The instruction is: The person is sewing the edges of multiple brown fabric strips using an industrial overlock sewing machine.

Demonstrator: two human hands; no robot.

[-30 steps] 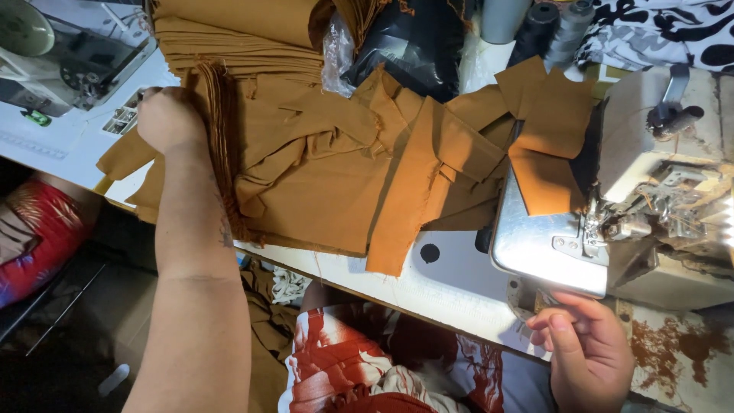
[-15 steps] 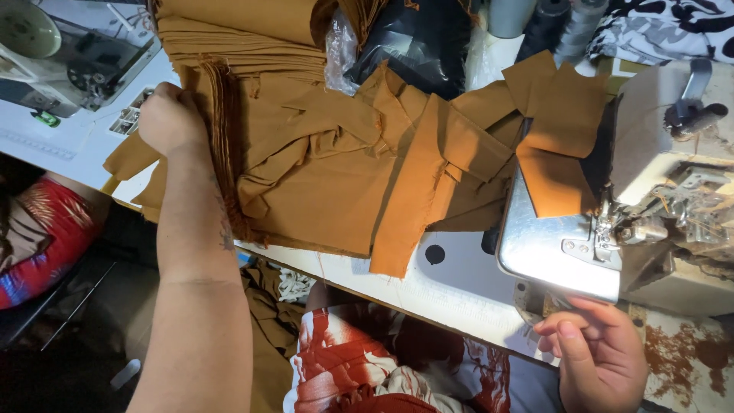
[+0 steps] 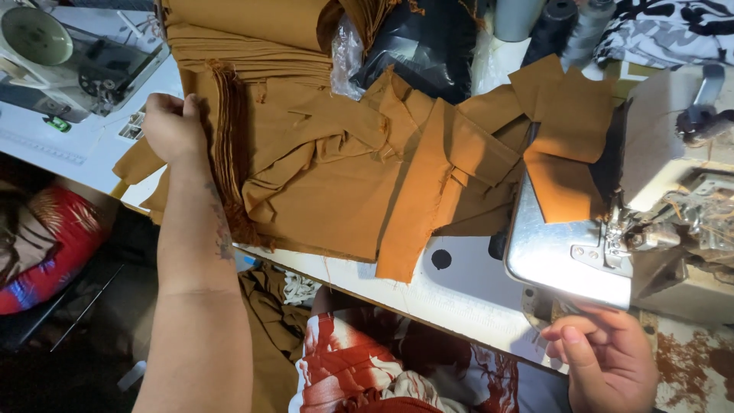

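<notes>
Little is changed since the earlier frame: left hand (image 3: 172, 126) is kept at the frayed edge of the stacked brown fabric pieces (image 3: 229, 145), fingers curled into the stack; whether a piece is pinched cannot be told. Right hand (image 3: 604, 359) is held slightly lower, below the sewing machine's metal bed (image 3: 562, 256), fingers loosely curled, clamped on nothing visible. Loose brown cut pieces (image 3: 428, 183) are spread across the white table (image 3: 459, 294). Thread cones (image 3: 569, 23) are stood behind.

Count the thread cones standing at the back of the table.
3, in a row at the top edge: a light grey cone, a dark cone beside it, and a grey cone on the right. The frame crops them, so more may be hidden.
</notes>
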